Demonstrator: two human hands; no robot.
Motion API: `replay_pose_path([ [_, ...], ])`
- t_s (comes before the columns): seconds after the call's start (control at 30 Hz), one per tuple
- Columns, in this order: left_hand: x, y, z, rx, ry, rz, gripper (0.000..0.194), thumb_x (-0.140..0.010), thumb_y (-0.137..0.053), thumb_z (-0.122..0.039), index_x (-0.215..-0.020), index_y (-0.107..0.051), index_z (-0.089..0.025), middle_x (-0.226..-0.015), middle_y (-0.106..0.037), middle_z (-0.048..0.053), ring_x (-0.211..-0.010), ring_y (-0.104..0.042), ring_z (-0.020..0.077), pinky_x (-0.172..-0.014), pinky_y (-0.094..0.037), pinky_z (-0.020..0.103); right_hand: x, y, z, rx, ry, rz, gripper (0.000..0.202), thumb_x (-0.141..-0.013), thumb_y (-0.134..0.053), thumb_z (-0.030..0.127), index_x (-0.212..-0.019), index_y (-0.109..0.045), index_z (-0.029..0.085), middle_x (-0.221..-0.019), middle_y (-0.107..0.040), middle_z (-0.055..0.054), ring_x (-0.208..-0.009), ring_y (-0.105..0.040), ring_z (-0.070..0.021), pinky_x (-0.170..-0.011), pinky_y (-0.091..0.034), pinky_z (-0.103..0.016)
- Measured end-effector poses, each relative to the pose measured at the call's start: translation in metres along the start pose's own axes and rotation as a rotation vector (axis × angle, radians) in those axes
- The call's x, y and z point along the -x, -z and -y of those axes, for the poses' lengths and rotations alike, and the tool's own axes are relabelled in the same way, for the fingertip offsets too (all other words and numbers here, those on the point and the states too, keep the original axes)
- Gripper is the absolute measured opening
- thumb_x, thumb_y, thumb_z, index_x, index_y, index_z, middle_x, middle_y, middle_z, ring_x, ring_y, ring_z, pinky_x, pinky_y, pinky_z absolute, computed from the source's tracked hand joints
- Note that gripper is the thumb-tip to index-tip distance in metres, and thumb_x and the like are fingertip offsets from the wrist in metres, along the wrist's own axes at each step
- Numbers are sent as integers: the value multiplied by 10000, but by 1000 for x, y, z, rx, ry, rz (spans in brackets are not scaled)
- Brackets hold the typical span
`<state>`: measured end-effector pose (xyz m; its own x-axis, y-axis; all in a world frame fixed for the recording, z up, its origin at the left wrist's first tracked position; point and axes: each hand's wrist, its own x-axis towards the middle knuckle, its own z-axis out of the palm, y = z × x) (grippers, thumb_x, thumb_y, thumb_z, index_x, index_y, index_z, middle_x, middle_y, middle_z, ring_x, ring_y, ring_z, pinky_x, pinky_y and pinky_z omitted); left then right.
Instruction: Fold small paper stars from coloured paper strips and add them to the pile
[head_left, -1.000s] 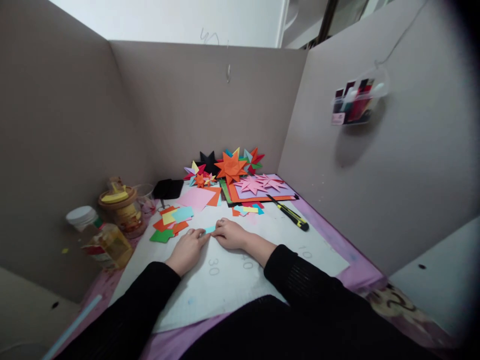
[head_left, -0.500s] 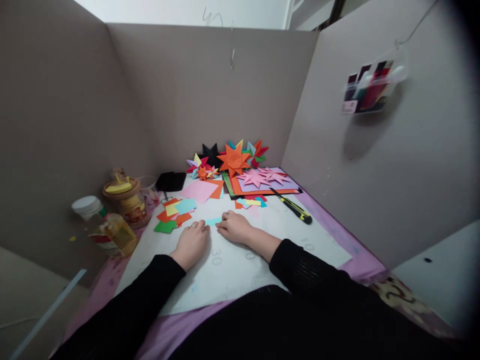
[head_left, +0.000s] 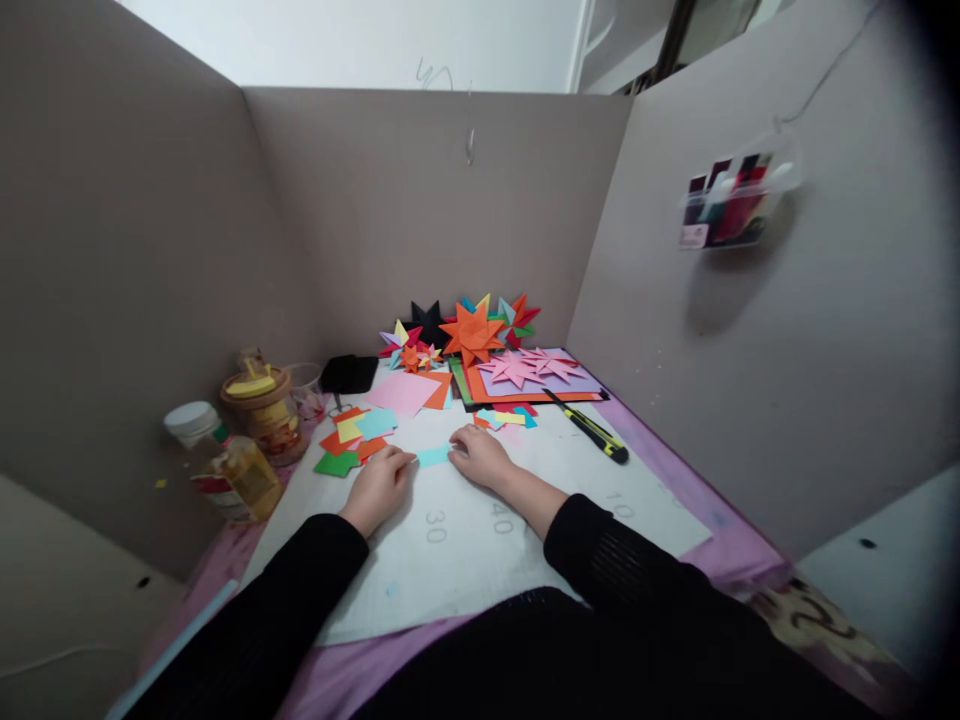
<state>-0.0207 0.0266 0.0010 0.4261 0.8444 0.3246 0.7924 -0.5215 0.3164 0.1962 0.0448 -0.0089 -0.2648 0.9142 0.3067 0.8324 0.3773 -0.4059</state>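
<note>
A small light-blue piece of paper [head_left: 433, 457] lies between my two hands on the white board [head_left: 450, 580]. My left hand [head_left: 381, 486] pinches its left end between thumb and fingers. At the right end, my right hand [head_left: 480, 456] has its curled fingers closed on the paper. Just left of my left hand lie a green paper piece [head_left: 336, 464] and several orange, yellow and light-blue pieces [head_left: 377, 423]. Beyond my right hand is a small pile of coloured paper scraps [head_left: 510, 418].
Folded paper stars [head_left: 474, 334] stand at the back wall, with pink stars [head_left: 513, 369] on stacked sheets. A black-and-yellow utility knife [head_left: 592, 430] lies to the right. At left stand a glue bottle [head_left: 236, 475], a brown jar [head_left: 262, 415] and a clear cup [head_left: 306, 390]. Walls enclose three sides.
My hands have drawn slightly apart, so more of the light-blue paper shows between them. The whole view has shifted a little as my head tilted up.
</note>
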Motion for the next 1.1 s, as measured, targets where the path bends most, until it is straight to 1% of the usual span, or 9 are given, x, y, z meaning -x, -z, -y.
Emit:
replay_pose_path([
  [0.13,-3,-2,1,-9,-13,-12,288,-835,-433,-228,-1031,-639,-183,-983,-597,83,-921,-555,203,-810,-439,307,-3,-7,-1,-42,27,9,393,-712,-670,379,-1051,-617,186,-1017,-551,-78,-995,-469,-218,-834,-372,-328],
  [0.3,-3,-2,0,26,-24,-2,273,-824,-466,-236,-1028,-643,-191,-1005,-603,89,-921,-554,204,-817,-439,313,-3,-12,-1,-137,95,0,261,-711,-677,244,-965,-640,197,-987,-553,-58,-967,-474,-198,-838,-382,-320],
  [0.37,-3,-1,1,70,-39,11,249,-822,-474,-234,-986,-658,-194,-996,-609,83,-918,-555,202,-824,-438,314,-3,-13,-1,-161,104,-6,313,-706,-675,218,-1013,-618,193,-978,-555,-57,-964,-479,-196,-836,-389,-317],
  [0.47,-3,-2,2,116,-78,25,229,-821,-480,-217,-949,-669,-194,-965,-624,76,-921,-554,200,-838,-435,320,-3,-14,-2,-136,45,-12,398,-706,-677,272,-1081,-587,175,-999,-553,-75,-989,-475,-210,-857,-384,-334],
  [0.6,-3,-5,5,140,-76,4,233,-799,-510,-200,-987,-646,-190,-975,-631,77,-927,-560,201,-837,-445,327,-3,-13,-2,-111,9,9,317,-716,-669,311,-1000,-622,181,-980,-549,-73,-987,-474,-214,-862,-375,-344],
  [0.8,-1,-10,10,208,-19,-48,423,-760,-553,-196,-1182,-530,-175,-1026,-632,78,-904,-580,185,-826,-465,322,-1,-13,0,-176,128,-56,166,-709,-652,142,-869,-632,179,-926,-531,-45,-913,-462,-181,-820,-386,-310],
  [0.9,-1,-7,8,226,-47,-39,348,-753,-546,-175,-1100,-577,-173,-1026,-639,80,-923,-577,189,-847,-457,331,1,-11,4,-108,211,-84,95,-747,-602,106,-794,-648,175,-909,-506,-57,-891,-438,-183,-798,-381,-310],
  [1.0,-1,-4,1,272,-66,-29,238,-770,-516,-179,-989,-609,-179,-998,-652,76,-934,-580,193,-857,-452,340,4,-7,8,14,259,-81,130,-800,-547,128,-807,-665,181,-889,-498,-69,-875,-424,-194,-760,-370,-315],
  [1.1,0,-1,-5,400,-4,-32,279,-818,-465,-237,-1080,-537,-173,-1023,-646,81,-871,-602,174,-756,-485,302,6,-3,12,111,343,6,168,-838,-501,140,-879,-657,187,-867,-531,-70,-849,-431,-191,-726,-363,-306],
])
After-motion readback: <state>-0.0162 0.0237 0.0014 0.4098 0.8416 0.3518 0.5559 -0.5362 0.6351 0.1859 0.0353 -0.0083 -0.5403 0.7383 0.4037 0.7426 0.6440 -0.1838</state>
